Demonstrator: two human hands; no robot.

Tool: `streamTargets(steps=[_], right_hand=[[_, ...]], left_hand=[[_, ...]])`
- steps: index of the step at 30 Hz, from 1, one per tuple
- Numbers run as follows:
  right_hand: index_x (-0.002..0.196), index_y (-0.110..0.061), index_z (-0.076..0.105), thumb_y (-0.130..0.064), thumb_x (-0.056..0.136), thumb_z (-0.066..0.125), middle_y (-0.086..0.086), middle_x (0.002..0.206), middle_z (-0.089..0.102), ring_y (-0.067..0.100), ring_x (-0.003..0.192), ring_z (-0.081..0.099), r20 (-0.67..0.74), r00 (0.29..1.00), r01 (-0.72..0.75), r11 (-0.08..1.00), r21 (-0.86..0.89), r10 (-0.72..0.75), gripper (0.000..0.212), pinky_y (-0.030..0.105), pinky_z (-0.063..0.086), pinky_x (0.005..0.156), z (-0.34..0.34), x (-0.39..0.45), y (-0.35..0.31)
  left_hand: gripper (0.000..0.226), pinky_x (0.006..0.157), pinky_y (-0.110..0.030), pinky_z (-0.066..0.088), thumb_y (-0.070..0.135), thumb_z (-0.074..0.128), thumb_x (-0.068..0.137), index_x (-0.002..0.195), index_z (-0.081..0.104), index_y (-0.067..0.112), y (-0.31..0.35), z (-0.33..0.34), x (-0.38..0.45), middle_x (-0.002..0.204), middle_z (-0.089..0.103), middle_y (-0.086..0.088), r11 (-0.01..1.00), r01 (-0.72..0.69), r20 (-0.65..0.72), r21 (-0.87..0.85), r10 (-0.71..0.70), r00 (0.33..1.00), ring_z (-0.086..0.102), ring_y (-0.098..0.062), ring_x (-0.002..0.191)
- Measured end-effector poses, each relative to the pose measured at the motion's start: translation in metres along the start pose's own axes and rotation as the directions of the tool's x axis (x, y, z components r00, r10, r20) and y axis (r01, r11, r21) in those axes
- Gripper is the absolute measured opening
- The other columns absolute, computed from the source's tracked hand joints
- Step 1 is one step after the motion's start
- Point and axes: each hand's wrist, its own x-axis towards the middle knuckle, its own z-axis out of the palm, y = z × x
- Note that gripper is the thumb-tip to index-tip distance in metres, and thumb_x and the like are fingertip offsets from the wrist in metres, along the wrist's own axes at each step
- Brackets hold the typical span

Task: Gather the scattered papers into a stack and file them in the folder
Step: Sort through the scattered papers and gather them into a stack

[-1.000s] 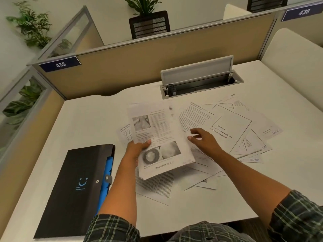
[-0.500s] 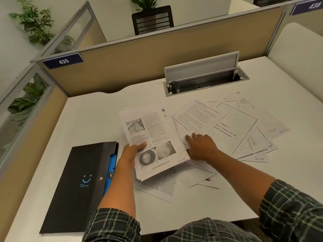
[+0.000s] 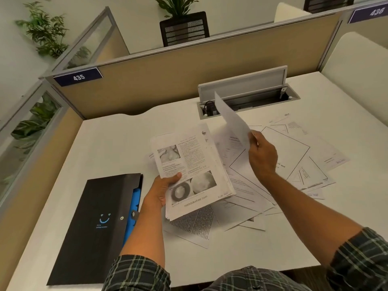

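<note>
My left hand [image 3: 161, 191] grips a small stack of printed pages [image 3: 193, 171] by its lower left edge, thumb on top, held a little above the desk. My right hand [image 3: 261, 154] pinches a single sheet [image 3: 232, 120] lifted off the desk and tilted up on edge. Several more papers [image 3: 294, 156] lie scattered and overlapping on the white desk [image 3: 117, 143], to the right of and beneath the stack. A black folder [image 3: 94, 225] with a blue inner edge and a smiley logo lies shut on the desk at the left.
An open cable tray [image 3: 247, 97] with a raised grey lid sits at the back of the desk. Tan partition walls [image 3: 189, 76] close off the back and left. The desk's front edge runs just before my plaid sleeves.
My right hand, which lay flat on the papers, has picked up one sheet and raised it. The stack in my left hand has stayed roughly in place.
</note>
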Motion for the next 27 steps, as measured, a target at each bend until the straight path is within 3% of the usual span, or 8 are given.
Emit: streamTargets(steps=[6,9,11,14,19,23,25,27], right_hand=[[0.123,-0.016,0.073,-0.003,0.099,0.061,-0.011,0.119,0.07,0.015,0.108,0.067,0.235,0.873,0.389,0.901,0.193,-0.427,0.03,0.034,0.056,0.094,-0.014,-0.005,-0.003],[0.117,-0.013,0.077,0.015,0.088,0.064,-0.002,0.119,0.075,0.017,0.11,0.069,0.366,0.764,0.481,0.847,0.228,-0.532,0.043,0.038,0.057,0.096,-0.021,-0.009,0.008],[0.118,-0.015,0.077,0.022,0.079,0.062,-0.003,0.123,0.073,0.019,0.114,0.068,0.459,0.728,0.488,0.855,0.178,-0.51,0.055,0.035,0.057,0.096,-0.025,-0.013,0.014],[0.127,-0.024,0.071,0.013,0.087,0.055,-0.011,0.129,0.067,0.016,0.115,0.065,0.493,0.777,0.376,0.917,0.135,-0.392,0.056,0.024,0.054,0.092,-0.032,-0.018,0.019],[0.134,-0.023,0.061,-0.031,0.098,0.047,-0.001,0.119,0.072,0.025,0.073,0.069,0.293,0.956,-0.081,0.932,0.354,-0.029,0.04,0.025,0.053,0.059,-0.04,-0.006,0.007],[0.139,-0.021,0.051,-0.061,0.088,0.067,0.003,0.128,0.066,0.028,0.108,0.068,0.668,0.688,-0.569,0.781,0.257,0.282,0.067,0.04,0.057,0.082,-0.036,0.006,-0.006],[0.13,-0.021,0.063,-0.049,0.085,0.078,0.005,0.122,0.074,0.032,0.107,0.073,0.789,0.575,-0.661,0.692,0.29,0.218,0.056,0.047,0.061,0.084,-0.035,0.0,-0.004],[0.127,-0.014,0.068,-0.029,0.083,0.084,0.01,0.117,0.077,0.033,0.102,0.075,0.795,0.569,-0.721,0.593,0.359,0.21,0.048,0.046,0.063,0.079,-0.032,-0.006,-0.003]], left_hand=[[0.041,0.079,-0.043,0.063,0.003,0.073,0.088,0.129,0.067,0.005,-0.003,0.022,0.001,0.122,0.074,-0.021,1.0,0.002,0.09,0.022,-0.004,0.996,0.074,-0.035,0.108],[0.04,0.065,-0.033,0.062,0.021,0.073,0.079,0.117,0.07,0.008,0.002,0.027,0.003,0.098,0.078,-0.012,0.991,-0.009,-0.019,0.132,0.012,1.0,0.076,-0.024,0.084],[0.041,0.077,-0.039,0.061,0.027,0.07,0.087,0.122,0.069,0.006,0.002,0.027,0.007,0.102,0.077,-0.013,0.989,-0.02,-0.051,0.143,0.028,0.998,0.071,-0.027,0.091],[0.025,0.084,-0.043,0.058,0.021,0.058,0.104,0.12,0.07,0.005,0.001,0.029,0.009,0.103,0.073,-0.018,0.988,-0.001,-0.078,0.153,0.013,0.997,0.067,-0.032,0.092],[0.021,0.094,-0.05,0.055,0.01,0.057,0.101,0.112,0.072,0.001,0.005,0.039,0.002,0.11,0.071,-0.025,0.982,-0.04,0.014,0.187,0.038,0.999,0.066,-0.037,0.097],[0.036,0.093,-0.046,0.056,0.024,0.072,0.082,0.112,0.075,0.005,0.017,0.058,-0.012,0.108,0.075,-0.019,0.961,-0.092,0.128,0.26,0.06,0.99,0.07,-0.029,0.094],[0.018,0.081,-0.038,0.06,0.022,0.073,0.088,0.101,0.077,0.011,0.02,0.071,-0.016,0.099,0.076,-0.014,0.942,-0.108,0.141,0.316,0.066,0.988,0.071,-0.024,0.084],[0.024,0.062,-0.031,0.056,0.028,0.065,0.101,0.082,0.077,0.02,0.025,0.086,-0.02,0.085,0.072,-0.012,0.933,-0.083,0.1,0.349,0.051,0.994,0.068,-0.019,0.067]])
